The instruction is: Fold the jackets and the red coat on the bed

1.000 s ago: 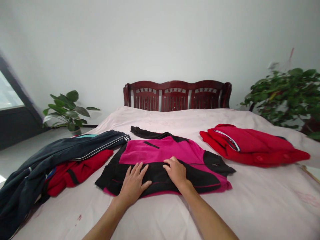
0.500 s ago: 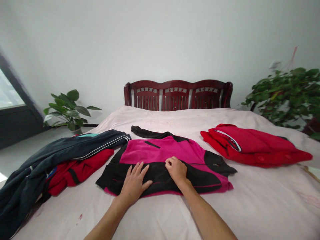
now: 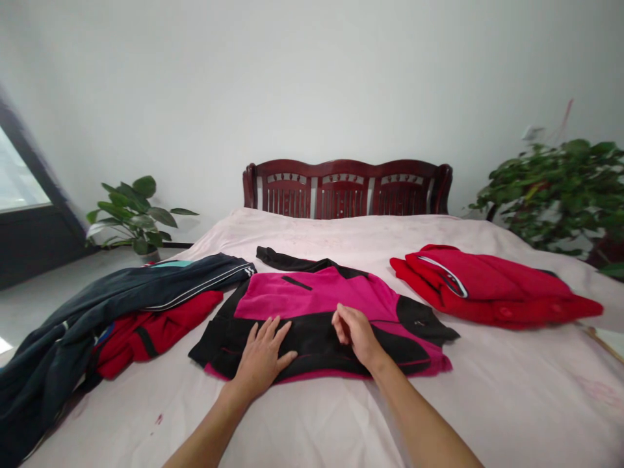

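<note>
A magenta and black jacket (image 3: 312,296) lies on the bed in front of me, one black sleeve stretched out beyond its far edge. The near part is a folded black panel with thin magenta trim. My left hand (image 3: 263,357) rests flat on this panel, fingers spread. Over the same panel, further right, is my right hand (image 3: 358,335), its fingers loosely curled in and no cloth visible in them. Whether its lower fingers touch the jacket is hard to tell.
Left of the jacket lie dark navy track clothing (image 3: 160,286) with white stripes and a red garment (image 3: 141,338). Folded red clothes (image 3: 502,286) are stacked at right. A pale sheet (image 3: 312,422) covers the bed; beyond stands a dark wooden headboard (image 3: 344,188). Plants flank the bed.
My right hand has shifted a little to the right and seems to have risen off the black panel, its fist loosening. My left hand stays in place on the jacket.
</note>
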A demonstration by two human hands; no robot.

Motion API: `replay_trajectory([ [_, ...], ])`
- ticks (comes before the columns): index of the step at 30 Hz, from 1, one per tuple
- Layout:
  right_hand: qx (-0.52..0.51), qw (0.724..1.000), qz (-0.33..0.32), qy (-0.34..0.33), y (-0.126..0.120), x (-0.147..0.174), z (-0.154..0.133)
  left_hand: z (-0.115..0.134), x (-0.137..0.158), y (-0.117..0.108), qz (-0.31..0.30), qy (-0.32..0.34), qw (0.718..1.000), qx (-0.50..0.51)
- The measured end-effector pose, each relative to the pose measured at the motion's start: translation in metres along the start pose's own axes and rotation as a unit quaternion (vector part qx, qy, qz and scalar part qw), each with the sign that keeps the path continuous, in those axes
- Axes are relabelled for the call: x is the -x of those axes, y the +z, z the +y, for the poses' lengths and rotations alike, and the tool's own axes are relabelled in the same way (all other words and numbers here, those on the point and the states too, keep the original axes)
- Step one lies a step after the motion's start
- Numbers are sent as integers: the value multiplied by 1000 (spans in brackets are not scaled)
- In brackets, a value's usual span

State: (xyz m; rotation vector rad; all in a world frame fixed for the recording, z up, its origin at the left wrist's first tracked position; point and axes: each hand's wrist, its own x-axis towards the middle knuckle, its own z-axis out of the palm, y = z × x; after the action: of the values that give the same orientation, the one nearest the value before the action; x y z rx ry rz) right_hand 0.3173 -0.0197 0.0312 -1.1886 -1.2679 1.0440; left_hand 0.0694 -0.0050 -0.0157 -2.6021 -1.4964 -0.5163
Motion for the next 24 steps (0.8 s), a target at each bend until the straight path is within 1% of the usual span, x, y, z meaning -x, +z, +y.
replay_trajectory([
  [1,-27,996,-86,11,2,6,-7,0,0,0,1,0,1000,1],
  [2,-39,987,-154,14,4,10,-13,0,0,0,2,0,1000,2],
  [3,-32,981,-189,5,7,14,-18,0,1,-1,4,0,1000,3],
  [4,-10,981,-195,-18,10,17,-22,0,1,-1,6,0,1000,2],
  [6,78,979,-165,-85,16,21,-23,0,2,-2,10,0,1000,0],
  [7,145,969,-165,-115,18,21,-20,1,2,-2,11,1,1000,0],
  [8,221,949,-176,-138,20,21,-16,1,2,-2,11,3,1000,-1],
  [10,371,890,-203,-168,20,22,-4,2,2,-2,8,6,1000,0],
  [11,431,860,-205,-178,19,22,3,2,2,-2,7,6,1000,0],
  [12,477,836,-197,-185,18,22,10,2,2,-3,8,4,1000,-2],
  [13,511,819,-178,-190,16,22,16,2,2,-5,11,-2,1000,-8],
  [14,536,808,-154,-192,13,22,20,1,3,-8,17,-12,1000,-18],
  [15,554,800,-130,-192,11,21,24,-1,4,-12,26,-29,999,-34],
  [17,574,792,-91,-187,8,21,29,-10,5,-25,53,-83,992,-77],
  [20,580,791,-69,-181,7,19,32,-33,10,-48,90,-193,970,-118],
  [22,575,796,-63,-177,7,19,32,-53,13,-63,71,-262,957,-103],
  [24,567,803,-58,-177,8,18,32,-71,16,-73,22,-311,948,-57],
])
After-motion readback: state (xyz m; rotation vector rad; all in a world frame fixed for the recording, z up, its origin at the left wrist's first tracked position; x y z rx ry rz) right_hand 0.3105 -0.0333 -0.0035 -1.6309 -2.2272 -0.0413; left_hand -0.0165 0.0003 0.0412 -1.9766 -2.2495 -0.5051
